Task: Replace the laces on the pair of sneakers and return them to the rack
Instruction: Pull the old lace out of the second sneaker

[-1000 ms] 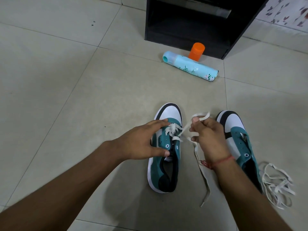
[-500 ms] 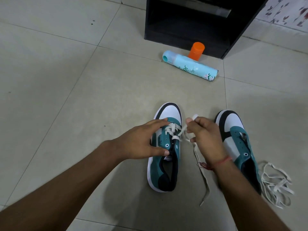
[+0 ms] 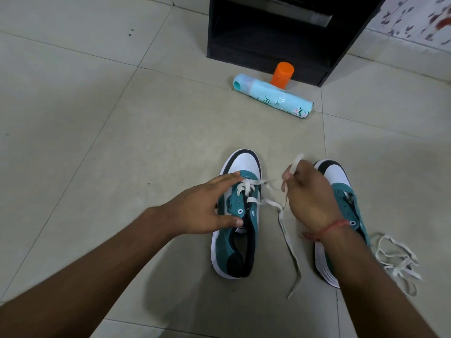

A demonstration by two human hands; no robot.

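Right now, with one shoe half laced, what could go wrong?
The right hand pulls the lace sideways; the left shoe, steadied only by the left hand, may tip. The loose lace end trails on the floor and could snag. The spare lace lies tangled beside the right shoe.

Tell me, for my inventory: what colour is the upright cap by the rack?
Orange cap, clearest in the head view.
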